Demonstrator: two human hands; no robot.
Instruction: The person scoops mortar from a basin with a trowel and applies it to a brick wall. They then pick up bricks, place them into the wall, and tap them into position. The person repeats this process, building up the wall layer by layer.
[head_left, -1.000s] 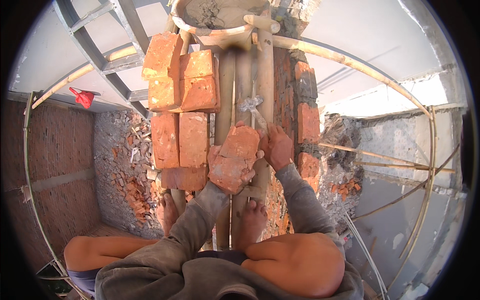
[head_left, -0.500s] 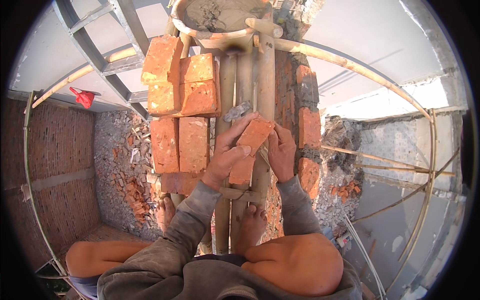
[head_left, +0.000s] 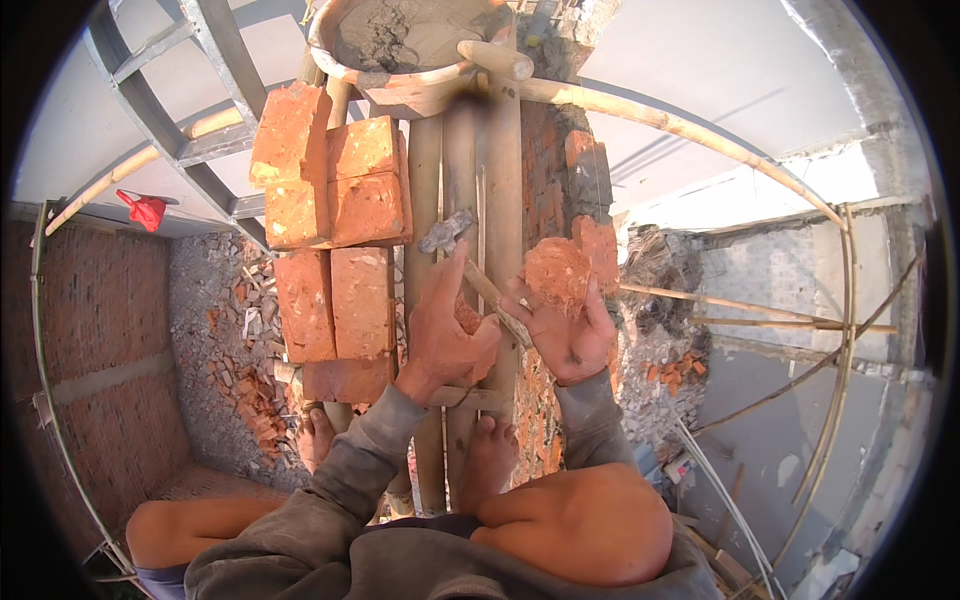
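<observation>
A broken piece of orange brick [head_left: 558, 272] rests in my right hand [head_left: 572, 338], palm turned up, with fingers and thumb around its near end. My left hand [head_left: 447, 335] is curled around another brick piece [head_left: 467, 315], mostly hidden behind the thumb and fingers. A hammer [head_left: 447, 231] with a dirty grey head lies on the bamboo poles [head_left: 494, 180], its wooden handle running between my hands. To the left of my left hand sit stacked whole bricks [head_left: 362, 300].
A round tub of wet mortar [head_left: 400, 78] stands at the far end. Along the right runs a brick wall [head_left: 545, 185] with a taut string above it. A metal ladder [head_left: 180, 130] leans at far left. Rubble [head_left: 225, 310] lies far below; my bare feet are on the poles.
My hands have drawn apart, each with a brick piece; before, they were together around the brick. The right hand has turned palm up. The whole view has shifted slightly.
</observation>
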